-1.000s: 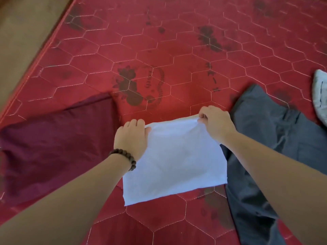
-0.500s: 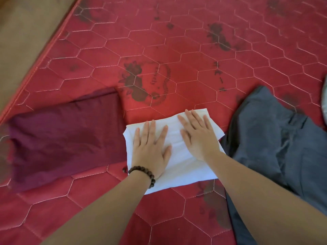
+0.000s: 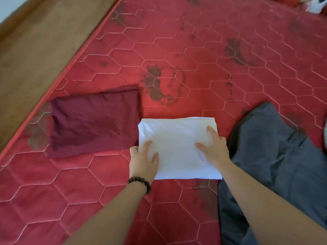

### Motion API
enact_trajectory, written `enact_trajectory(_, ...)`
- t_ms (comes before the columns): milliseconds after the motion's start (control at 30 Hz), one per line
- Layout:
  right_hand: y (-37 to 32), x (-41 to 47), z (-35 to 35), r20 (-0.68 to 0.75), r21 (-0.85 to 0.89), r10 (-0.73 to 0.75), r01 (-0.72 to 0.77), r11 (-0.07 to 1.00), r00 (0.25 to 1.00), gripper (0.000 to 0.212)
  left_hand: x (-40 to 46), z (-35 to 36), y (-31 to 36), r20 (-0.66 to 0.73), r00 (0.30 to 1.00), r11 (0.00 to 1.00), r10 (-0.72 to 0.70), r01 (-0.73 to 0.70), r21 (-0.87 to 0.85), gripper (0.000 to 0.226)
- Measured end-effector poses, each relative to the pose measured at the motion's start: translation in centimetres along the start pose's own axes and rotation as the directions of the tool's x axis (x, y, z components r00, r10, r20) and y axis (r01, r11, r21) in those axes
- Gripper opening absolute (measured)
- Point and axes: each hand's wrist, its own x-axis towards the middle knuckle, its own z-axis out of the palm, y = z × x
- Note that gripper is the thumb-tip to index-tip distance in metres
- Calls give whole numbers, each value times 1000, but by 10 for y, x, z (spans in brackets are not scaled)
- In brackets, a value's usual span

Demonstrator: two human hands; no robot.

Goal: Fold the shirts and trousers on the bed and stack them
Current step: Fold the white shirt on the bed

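A white folded shirt (image 3: 177, 138) lies flat on the red quilted mattress (image 3: 194, 50) in front of me. My left hand (image 3: 143, 160) holds its left edge, thumb and forefinger on top and the other fingers curled at the edge. My right hand (image 3: 215, 149) holds the right edge the same way. A folded maroon garment (image 3: 93, 122) lies just left of the shirt, touching it. Unfolded dark grey trousers (image 3: 276, 147) lie crumpled to the right.
The mattress's left edge runs diagonally beside a brown wooden surface (image 3: 35, 41). A pale cloth (image 3: 325, 133) shows at the right border and a white item (image 3: 315, 5) at the far top right.
The shirt was folded over and pressed flat with both palms. Now my hands have slid outward to its left and right edges and the fingers curl round them.
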Motion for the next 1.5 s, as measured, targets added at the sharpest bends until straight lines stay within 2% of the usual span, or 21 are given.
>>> enact_trajectory(133, 2, -4, -3, 47, 89, -46, 41, 995, 998, 74, 7, -9, 3, 167, 986, 996, 28, -14, -85, 50)
enact_trajectory(233, -8, -20, -7, -77, 99, -113, 121, 988, 991, 58, 5, -18, 3, 187, 972, 984, 139, -114, -141, 50)
enact_trajectory(367, -52, -43, -11, -260, 114, -220, 256, 960, 940, 52, 11, -55, 9, 56, 968, 955, 245, -231, -184, 53)
enact_trajectory(533, -134, -45, 26, -260, 117, -319, 358, 926, 911, 52, 42, -138, -17, -118, 954, 955, 276, -286, -80, 58)
enact_trajectory(633, -190, -38, 64, -201, 132, -363, 392, 910, 910, 50, 66, -186, -47, -184, 958, 970, 220, -234, -59, 59)
enact_trajectory(767, -235, -27, 110, -230, 116, -439, 472, 874, 869, 44, 98, -222, -87, -213, 973, 989, 88, -111, -101, 59)
enact_trajectory(833, -237, -18, 131, -202, 67, -434, 455, 888, 878, 42, 113, -223, -105, -171, 983, 995, 61, -74, -67, 58)
enact_trajectory(933, -230, -7, 150, -126, 24, -326, 331, 943, 937, 40, 127, -213, -128, 21, 998, 998, 64, -63, -28, 61)
enact_trajectory(1033, -222, 0, 153, -229, -30, -324, 326, 945, 918, 33, 135, -208, -133, 67, 991, 993, 118, -115, -36, 67)
enact_trajectory(1100, -218, 4, 151, -251, -83, -366, 357, 931, 896, 32, 139, -207, -133, 24, 990, 989, 137, -136, -55, 68)
enact_trajectory(1167, -217, 6, 149, -170, -114, -373, 358, 927, 912, 35, 139, -208, -133, -128, 986, 993, 108, -114, -41, 60)
enact_trajectory(1233, -217, 7, 147, -176, -226, -396, 354, 907, 901, 38, 139, -212, -130, -356, 922, 987, 154, -125, 104, 48)
enact_trajectory(1300, -224, 7, 146, -247, -448, -474, 334, 829, 845, 44, 143, -215, -120, -447, 836, 941, 318, -219, 259, 41)
enact_trajectory(1333, -230, 5, 148, -246, -527, -530, 347, 776, 812, 46, 146, -215, -113, -412, 809, 899, 418, -304, 315, 40)
enact_trajectory(1400, -242, 2, 158, -142, -613, -623, 426, 666, 769, 54, 158, -207, -99, -240, 765, 777, 597, -477, 411, 40)
enact_trajectory(1433, -246, 2, 166, -65, -637, -641, 462, 617, 765, 58, 164, -201, -94, -118, 763, 716, 635, -524, 462, 43)
enact_trajectory(1500, -247, 6, 182, 72, -678, -609, 487, 551, 790, 65, 175, -189, -89, 105, 802, 622, 587, -530, 576, 57)
